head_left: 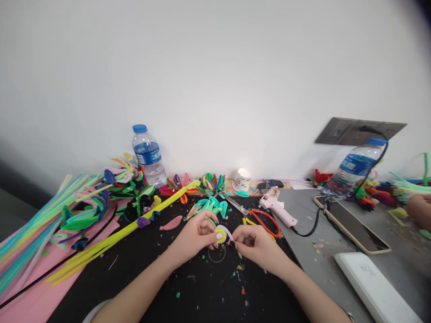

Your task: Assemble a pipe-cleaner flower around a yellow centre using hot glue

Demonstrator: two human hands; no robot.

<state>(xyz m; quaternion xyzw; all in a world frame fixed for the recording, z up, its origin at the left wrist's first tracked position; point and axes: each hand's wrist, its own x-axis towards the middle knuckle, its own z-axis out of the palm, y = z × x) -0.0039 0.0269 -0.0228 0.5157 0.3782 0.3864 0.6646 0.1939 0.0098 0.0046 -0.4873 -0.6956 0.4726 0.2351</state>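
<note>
Near the middle of the black mat (188,291), my left hand (198,233) pinches a small round yellow piece (220,236) between thumb and fingers. A pale lilac fuzzy strip (226,230) curves around its upper right side. The fingers of my right hand (251,244) are closed on the strip's right end, where a small dark bit shows. A thin gold-coloured ring (217,255) is just below my left fingertips. Behind my hands are turquoise fuzzy loops (210,205), and a pink fuzzy petal (171,223) lies to the left.
Scissors with red handles (266,220), a pink glue gun (279,209) and a paper cup (241,180) stand or lie behind. Fuzzy stems (111,242) and a bottle (148,157) are left; a phone (353,224), white power bank (373,287) and another person's hand (419,211) are right.
</note>
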